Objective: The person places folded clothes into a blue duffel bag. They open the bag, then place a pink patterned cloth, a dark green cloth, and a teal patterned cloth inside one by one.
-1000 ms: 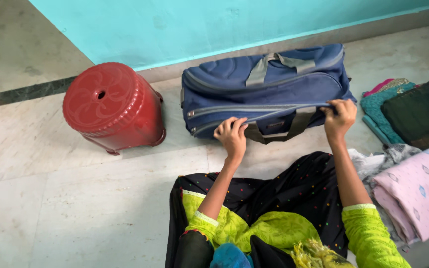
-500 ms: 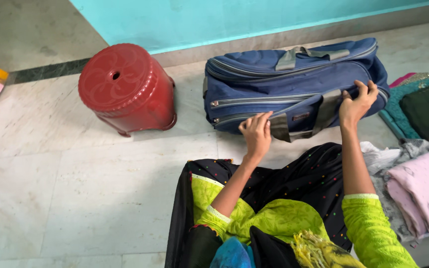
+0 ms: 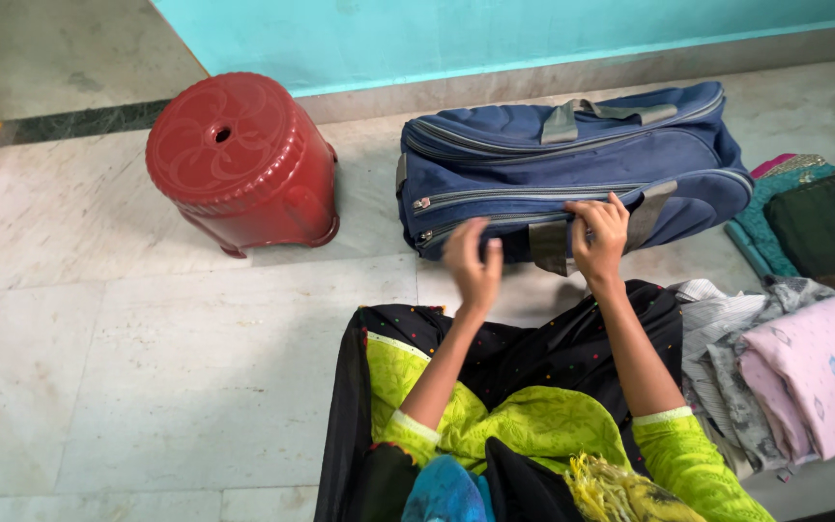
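**2 hands at the front of a blue travel bag on a marble floor**

A blue travel bag [image 3: 572, 164] lies on its side on the pale marble floor [image 3: 147, 338], close to the turquoise wall [image 3: 456, 34] at the far edge of the floor. Grey straps cross its top and its front, and 2 zip lines run along the side that faces the person.

The right hand [image 3: 599, 237] rests on the front of the bag beside the grey strap [image 3: 545, 242], fingers curled down onto the lower zip line; whether it pinches a zip pull, I cannot tell. The left hand [image 3: 474, 263] is blurred, held just in front of the bag's lower left part with fingers loosely bent, and it grips nothing that shows.

A red plastic stool [image 3: 239, 159] stands on the floor to the left of the bag, apart from it. At the right edge of the floor lie folded clothes: a pink patterned piece [image 3: 823, 372] nearest the person, grey cloth [image 3: 717, 338] beside it, and dark green [image 3: 828, 227] and teal pieces beyond, just beside the bag's right end.
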